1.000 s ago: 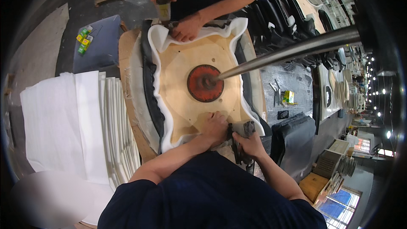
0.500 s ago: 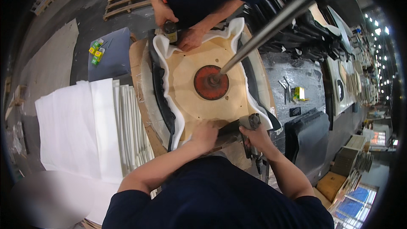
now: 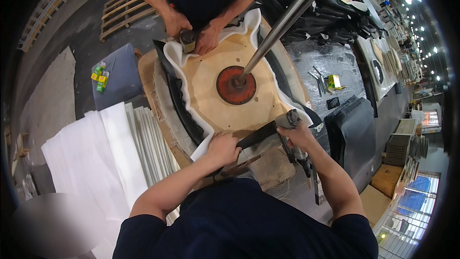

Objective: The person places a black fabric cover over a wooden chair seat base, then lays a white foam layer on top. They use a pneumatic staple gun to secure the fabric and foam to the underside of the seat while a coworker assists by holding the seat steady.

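Observation:
A plywood panel (image 3: 206,84) lies face up under a round red press disc (image 3: 225,93) on a metal rod (image 3: 287,12). White padding (image 3: 184,100) and black cover material (image 3: 168,84) curl up around its rim. My left hand (image 3: 223,149) is closed on the near edge of the black cover (image 3: 256,135), which is folded over the panel. In my right hand (image 3: 298,136) is a pneumatic staple gun (image 3: 289,120), its head at the panel's near right edge. Across the panel, a co-worker's hands (image 3: 207,38) hold another staple gun (image 3: 187,41) at the far left edge.
White foam sheets (image 3: 91,148) are stacked at left. Small yellow-green boxes (image 3: 100,76) lie on a grey stack (image 3: 120,74). At right are a yellow box (image 3: 334,82), staple strips (image 3: 318,80) and black sheets (image 3: 352,129). A wooden pallet (image 3: 127,12) rests on the floor.
My left hand has shifted slightly left along the near edge, gripping the cover. The staple gun in my right hand is tilted differently. The whole view has shifted a little.

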Demonstrator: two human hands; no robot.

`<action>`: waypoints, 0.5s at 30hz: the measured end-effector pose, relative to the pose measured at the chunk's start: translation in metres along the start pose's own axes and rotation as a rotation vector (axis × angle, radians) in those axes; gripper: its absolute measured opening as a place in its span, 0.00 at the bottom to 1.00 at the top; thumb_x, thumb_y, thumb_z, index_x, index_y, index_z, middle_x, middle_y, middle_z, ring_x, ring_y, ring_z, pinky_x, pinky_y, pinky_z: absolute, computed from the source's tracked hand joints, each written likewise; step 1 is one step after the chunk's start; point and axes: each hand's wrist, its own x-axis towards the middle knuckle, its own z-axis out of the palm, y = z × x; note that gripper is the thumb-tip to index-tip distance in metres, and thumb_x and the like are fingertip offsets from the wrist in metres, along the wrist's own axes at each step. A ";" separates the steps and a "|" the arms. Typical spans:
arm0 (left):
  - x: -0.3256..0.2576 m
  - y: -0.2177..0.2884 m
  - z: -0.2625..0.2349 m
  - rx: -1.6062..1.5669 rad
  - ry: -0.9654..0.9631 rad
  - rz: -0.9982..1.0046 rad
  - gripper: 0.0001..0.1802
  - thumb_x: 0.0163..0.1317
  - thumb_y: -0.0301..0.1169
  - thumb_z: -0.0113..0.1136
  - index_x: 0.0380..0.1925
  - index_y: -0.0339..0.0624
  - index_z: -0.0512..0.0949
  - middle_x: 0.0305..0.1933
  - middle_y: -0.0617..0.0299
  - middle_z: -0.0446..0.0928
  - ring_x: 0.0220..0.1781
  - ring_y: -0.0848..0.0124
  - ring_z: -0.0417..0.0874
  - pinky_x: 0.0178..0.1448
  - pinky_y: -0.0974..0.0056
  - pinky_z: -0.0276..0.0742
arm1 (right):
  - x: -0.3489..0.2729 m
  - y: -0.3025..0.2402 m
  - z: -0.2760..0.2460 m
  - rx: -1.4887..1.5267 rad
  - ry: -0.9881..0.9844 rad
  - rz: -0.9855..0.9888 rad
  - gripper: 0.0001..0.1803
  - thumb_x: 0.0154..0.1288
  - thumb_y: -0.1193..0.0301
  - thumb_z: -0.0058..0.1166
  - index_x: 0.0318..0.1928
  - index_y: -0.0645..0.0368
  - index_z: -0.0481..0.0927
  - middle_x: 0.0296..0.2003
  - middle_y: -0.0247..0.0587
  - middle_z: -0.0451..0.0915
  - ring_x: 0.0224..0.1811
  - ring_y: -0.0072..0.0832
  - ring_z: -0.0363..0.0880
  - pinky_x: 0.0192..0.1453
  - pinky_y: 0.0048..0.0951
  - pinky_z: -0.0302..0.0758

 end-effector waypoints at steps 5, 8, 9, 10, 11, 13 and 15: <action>0.000 -0.006 -0.002 -0.053 -0.048 0.029 0.18 0.68 0.43 0.70 0.38 0.36 0.90 0.44 0.43 0.84 0.55 0.43 0.85 0.61 0.42 0.80 | 0.002 0.008 0.005 -0.010 0.024 0.018 0.21 0.68 0.59 0.78 0.44 0.66 0.88 0.24 0.37 0.84 0.18 0.25 0.81 0.20 0.31 0.77; -0.001 -0.008 -0.003 -0.051 -0.028 0.054 0.17 0.69 0.42 0.70 0.36 0.37 0.89 0.43 0.44 0.83 0.53 0.43 0.85 0.59 0.42 0.79 | 0.004 0.005 0.004 -0.048 0.039 0.024 0.21 0.68 0.59 0.78 0.43 0.66 0.88 0.23 0.37 0.84 0.17 0.25 0.81 0.20 0.32 0.77; -0.001 -0.009 -0.003 -0.048 -0.012 0.060 0.17 0.69 0.42 0.69 0.35 0.37 0.89 0.42 0.45 0.83 0.53 0.43 0.85 0.59 0.41 0.79 | 0.002 0.002 0.004 -0.049 0.039 0.009 0.21 0.68 0.59 0.78 0.43 0.66 0.88 0.23 0.37 0.84 0.17 0.25 0.81 0.20 0.32 0.77; 0.000 -0.009 -0.003 -0.060 0.015 0.060 0.17 0.70 0.42 0.68 0.35 0.38 0.89 0.43 0.46 0.84 0.53 0.44 0.85 0.59 0.42 0.79 | -0.001 -0.001 0.005 -0.050 0.039 -0.006 0.21 0.68 0.59 0.78 0.43 0.66 0.88 0.23 0.37 0.84 0.17 0.24 0.81 0.20 0.32 0.77; -0.002 -0.010 -0.001 -0.077 0.037 0.058 0.16 0.70 0.42 0.68 0.34 0.38 0.89 0.43 0.48 0.84 0.54 0.45 0.85 0.60 0.43 0.79 | -0.004 -0.001 0.005 -0.053 0.038 -0.016 0.21 0.68 0.59 0.78 0.42 0.66 0.87 0.23 0.37 0.84 0.17 0.24 0.81 0.20 0.32 0.77; -0.005 -0.011 0.003 -0.093 0.101 0.072 0.16 0.71 0.41 0.67 0.32 0.39 0.88 0.43 0.50 0.84 0.54 0.47 0.85 0.59 0.43 0.78 | -0.005 -0.003 0.006 -0.021 0.043 -0.010 0.21 0.68 0.59 0.78 0.43 0.66 0.87 0.23 0.38 0.84 0.17 0.24 0.81 0.21 0.31 0.77; -0.006 -0.011 0.007 -0.094 0.184 0.102 0.16 0.71 0.40 0.66 0.30 0.40 0.86 0.41 0.51 0.83 0.51 0.48 0.84 0.57 0.43 0.78 | -0.007 -0.003 0.006 -0.017 0.035 0.011 0.21 0.68 0.60 0.78 0.44 0.66 0.87 0.24 0.37 0.84 0.17 0.24 0.81 0.21 0.31 0.77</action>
